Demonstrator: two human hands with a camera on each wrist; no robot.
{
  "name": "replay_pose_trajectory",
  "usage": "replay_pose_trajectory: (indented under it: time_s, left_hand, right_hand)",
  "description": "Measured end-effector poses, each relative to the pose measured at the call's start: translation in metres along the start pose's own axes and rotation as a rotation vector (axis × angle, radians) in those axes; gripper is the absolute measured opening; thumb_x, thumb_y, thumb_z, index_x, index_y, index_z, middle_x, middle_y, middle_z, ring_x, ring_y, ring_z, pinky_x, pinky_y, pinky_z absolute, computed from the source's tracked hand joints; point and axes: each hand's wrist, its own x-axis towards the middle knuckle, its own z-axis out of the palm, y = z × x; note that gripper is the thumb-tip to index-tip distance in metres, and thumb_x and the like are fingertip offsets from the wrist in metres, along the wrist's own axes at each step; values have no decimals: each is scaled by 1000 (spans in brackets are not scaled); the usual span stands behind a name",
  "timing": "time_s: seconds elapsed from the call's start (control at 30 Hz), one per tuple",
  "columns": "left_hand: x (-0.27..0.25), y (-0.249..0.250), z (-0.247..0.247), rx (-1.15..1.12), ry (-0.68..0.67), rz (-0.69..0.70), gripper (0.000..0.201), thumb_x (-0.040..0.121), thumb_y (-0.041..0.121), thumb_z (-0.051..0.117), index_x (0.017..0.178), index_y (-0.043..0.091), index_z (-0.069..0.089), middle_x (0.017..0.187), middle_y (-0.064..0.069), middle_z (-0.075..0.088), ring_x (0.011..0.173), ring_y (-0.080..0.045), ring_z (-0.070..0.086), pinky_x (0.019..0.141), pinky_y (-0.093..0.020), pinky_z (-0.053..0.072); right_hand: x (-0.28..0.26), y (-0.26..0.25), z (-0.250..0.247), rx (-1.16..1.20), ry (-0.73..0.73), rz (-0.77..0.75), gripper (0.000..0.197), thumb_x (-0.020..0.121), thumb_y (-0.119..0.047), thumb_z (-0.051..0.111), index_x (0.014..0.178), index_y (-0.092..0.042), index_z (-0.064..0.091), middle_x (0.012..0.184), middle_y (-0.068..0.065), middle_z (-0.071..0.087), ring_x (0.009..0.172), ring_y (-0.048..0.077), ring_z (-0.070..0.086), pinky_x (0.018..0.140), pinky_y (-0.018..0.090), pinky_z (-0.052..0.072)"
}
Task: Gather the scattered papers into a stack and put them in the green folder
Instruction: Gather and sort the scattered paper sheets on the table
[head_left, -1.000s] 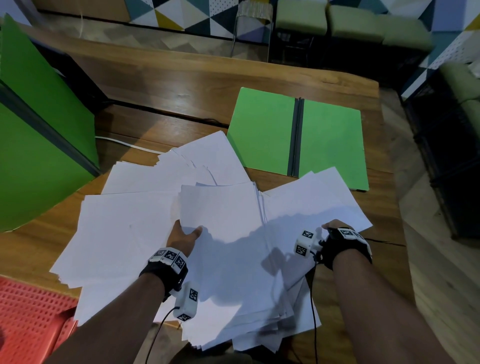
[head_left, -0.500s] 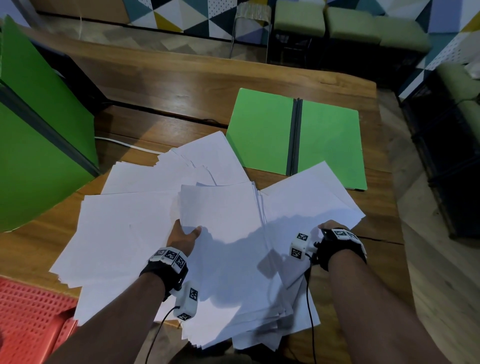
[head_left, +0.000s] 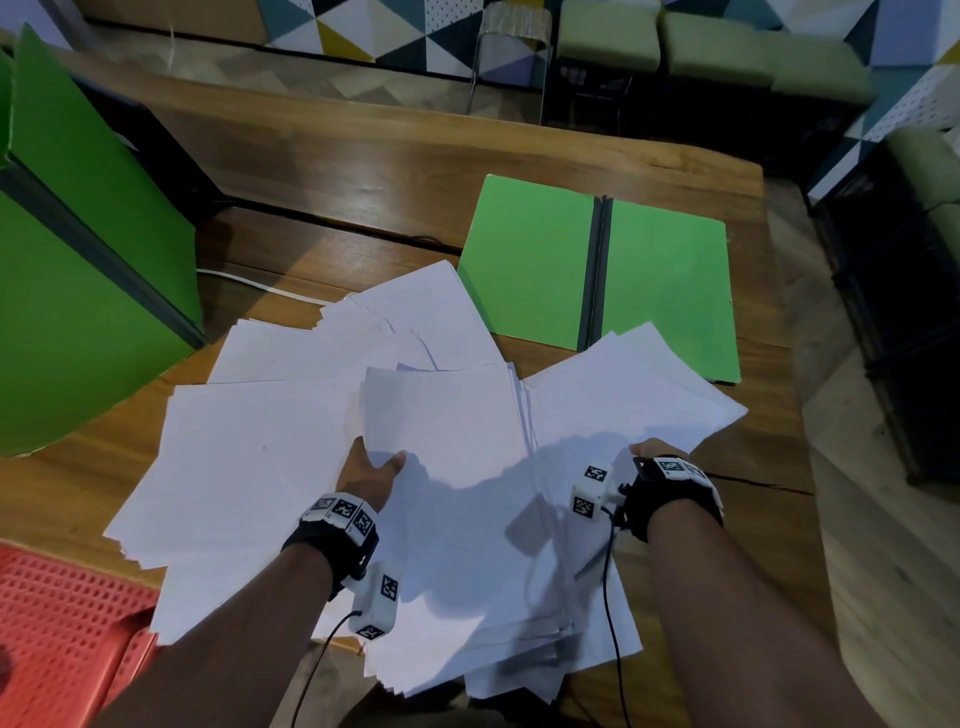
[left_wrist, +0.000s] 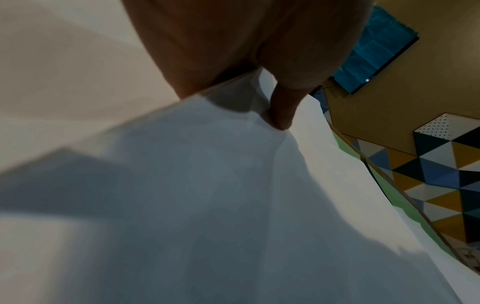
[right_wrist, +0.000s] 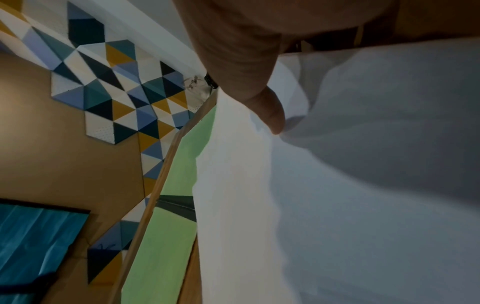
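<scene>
Gathering is the step in hand as I see it: my left hand (head_left: 370, 470) pinches the middle sheaf of papers (head_left: 441, 431), my right hand (head_left: 655, 453) pinches the right-hand sheets, the rest fan across the tabletop (head_left: 363, 171), and next I must square them for the open green folder (head_left: 597, 270) lying just beyond.

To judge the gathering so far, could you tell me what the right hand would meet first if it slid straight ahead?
Probably just more of the papers that the right hand grips, then the open green folder beyond; depth is uncertain.
</scene>
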Motion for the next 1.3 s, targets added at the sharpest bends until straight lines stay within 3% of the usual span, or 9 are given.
replay_pose_trajectory:
  time_s: [0.2,0.33,0.5,0.63,0.73,0.8,1.03,1.17,1.3]
  left_hand:
    - [0,1,0,-6,-10,-3,48,89,22,64,130,6,45,125,-17,59,115,-33,55,88,-32,40]
    - [2,1,-2,-6,-22,-13,51,88,24,65,132,7,45,126,-17,58,116,-34,55,94,-37,43]
    - [2,2,-4,-2,-34,-21,51,87,26,66,130,8,46,124,-16,59,114,-35,56,97,-42,45]
    - [1,1,-4,4,-34,-30,51,87,28,65,131,9,46,124,-14,59,114,-34,57,96,-41,45]
    - [2,0,-4,1,-33,-25,52,87,28,66,131,8,45,125,-16,59,114,-35,57,95,-41,45]
    - [2,-1,-5,0,-52,-22,55,87,30,66,132,8,45,126,-17,58,115,-35,56,95,-41,45]
    - [-5,2,-4,-94,-76,-69,39,93,41,54,113,13,37,86,-1,55,95,-27,53,83,-33,37]
    - [-8,5,-4,-160,-70,-56,57,98,43,41,140,6,29,136,-16,47,127,-34,45,98,-37,34]
    - [-8,3,-3,-185,-80,-60,59,98,44,40,142,7,28,139,-15,45,123,-32,47,93,-34,34]
  right_hand:
    - [12,-10,-2,568,308,207,52,90,-13,52,138,4,37,140,21,45,126,37,47,100,39,40]
    - [-5,-13,-35,660,494,62,59,91,-12,55,143,1,31,146,16,40,135,30,39,108,28,30]
    - [-44,-13,-106,797,763,-300,55,86,-6,64,136,4,42,134,19,52,123,24,51,91,17,35]
    - [-72,-10,-164,761,820,-549,38,75,-27,70,111,-15,65,106,11,68,98,23,65,82,35,52]
    - [-108,-20,-189,796,770,-721,14,75,-21,71,83,-31,63,79,-19,69,77,-3,63,70,25,52]
    - [-127,-28,-195,863,692,-833,23,79,-8,70,87,-28,61,77,-25,68,74,-9,59,68,17,49]
    - [-104,-47,-131,807,407,-728,40,82,-3,69,120,-8,58,97,0,65,71,2,61,59,7,46]
    - [-63,-46,-43,563,128,-483,38,88,-18,65,123,-11,53,116,7,64,105,22,61,84,31,47]
    - [-57,-48,29,537,73,-366,36,95,-21,50,130,-11,50,128,8,60,119,29,55,95,31,40]
